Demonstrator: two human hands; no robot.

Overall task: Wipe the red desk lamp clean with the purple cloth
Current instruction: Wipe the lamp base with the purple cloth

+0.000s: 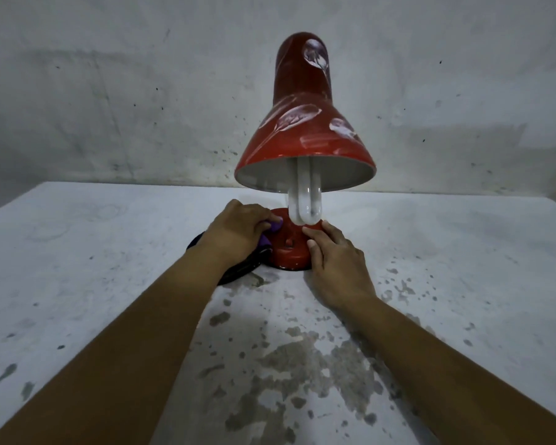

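Observation:
The red desk lamp stands at the middle of the table, its shade tilted toward me and smeared with white marks. A white U-shaped bulb hangs out of the shade. My left hand grips the purple cloth against the left side of the round red base; only small bits of cloth show between my fingers. My right hand rests on the right side of the base, fingers loosely curved around its edge.
A coiled black cord lies under my left wrist, left of the base. The pale table carries dark stains in front of the lamp. A stained grey wall rises just behind the table's far edge.

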